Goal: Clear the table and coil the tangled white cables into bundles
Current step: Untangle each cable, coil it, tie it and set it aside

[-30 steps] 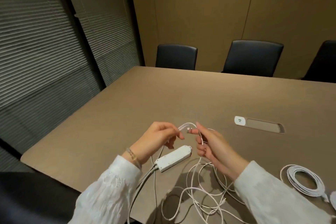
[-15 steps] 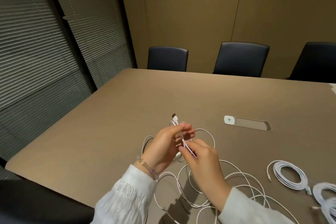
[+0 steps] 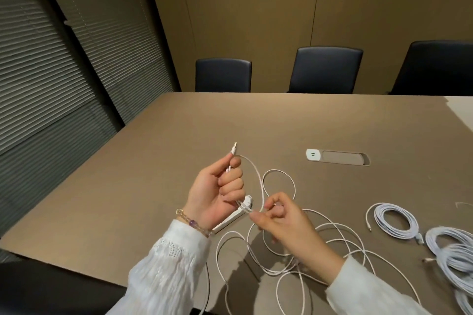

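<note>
My left hand [image 3: 220,190] is closed around one end of a thin white cable [image 3: 258,179], whose plug [image 3: 233,148] sticks up above my fist. My right hand [image 3: 279,217] pinches the same cable just below the left hand, where a first loop comes round. The rest of this cable lies in loose tangled loops [image 3: 330,235] on the brown table [image 3: 158,161] under my right forearm. A white power strip [image 3: 238,212] lies on the table, mostly hidden behind my left hand.
A coiled white cable bundle [image 3: 395,221] lies to the right, with more coiled cable [image 3: 453,253] at the right edge. A table socket slot [image 3: 337,157] sits beyond my hands. Three dark chairs [image 3: 327,69] stand along the far side. Blinds cover the left wall.
My hands have drawn apart: the left lifted with the plug end upright, the right slid down the cable, and a loop now hangs between them. The view shifted right, showing more coils.
</note>
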A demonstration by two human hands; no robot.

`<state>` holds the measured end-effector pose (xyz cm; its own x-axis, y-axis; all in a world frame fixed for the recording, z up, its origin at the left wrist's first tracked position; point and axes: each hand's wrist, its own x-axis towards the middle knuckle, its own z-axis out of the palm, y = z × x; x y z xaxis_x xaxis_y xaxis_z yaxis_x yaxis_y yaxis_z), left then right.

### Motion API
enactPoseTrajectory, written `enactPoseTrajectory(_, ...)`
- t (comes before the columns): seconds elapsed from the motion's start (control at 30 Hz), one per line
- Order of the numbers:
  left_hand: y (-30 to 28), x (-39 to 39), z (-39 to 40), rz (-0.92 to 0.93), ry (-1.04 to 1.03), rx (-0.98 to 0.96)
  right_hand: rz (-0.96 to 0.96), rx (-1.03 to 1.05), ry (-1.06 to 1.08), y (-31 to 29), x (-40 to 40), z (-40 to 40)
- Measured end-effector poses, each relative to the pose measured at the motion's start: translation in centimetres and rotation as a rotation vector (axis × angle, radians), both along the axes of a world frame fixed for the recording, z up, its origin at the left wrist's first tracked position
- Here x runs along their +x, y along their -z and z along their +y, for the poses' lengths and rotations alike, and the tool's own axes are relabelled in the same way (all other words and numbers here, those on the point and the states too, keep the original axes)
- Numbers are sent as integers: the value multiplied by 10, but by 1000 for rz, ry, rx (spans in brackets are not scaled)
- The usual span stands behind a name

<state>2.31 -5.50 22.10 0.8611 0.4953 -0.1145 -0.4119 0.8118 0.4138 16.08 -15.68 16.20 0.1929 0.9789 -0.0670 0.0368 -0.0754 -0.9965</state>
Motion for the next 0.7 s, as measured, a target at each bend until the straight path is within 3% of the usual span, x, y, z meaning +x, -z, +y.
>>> enactPoseTrajectory(0.1, 5, -7, 1, -46, 130, 37, 292, -136, -147, -6, 5, -1)
enactPoseTrajectory(0.17, 3, -10, 1, -24, 168, 66, 384, -72, -201, -13, 11, -2)
enactPoseTrajectory(0.37, 2, -7, -1, 500, -255, 320, 17, 58, -112, -25, 31, 6)
enactPoseTrajectory(0.5, 4, -4, -1, 688, -277, 514, -112, 91, -122, -30, 31, 7)
enactPoseTrajectory(0.7, 3, -6, 3, 881, -300, 758, -142, 148, -81, -30, 30, 12)
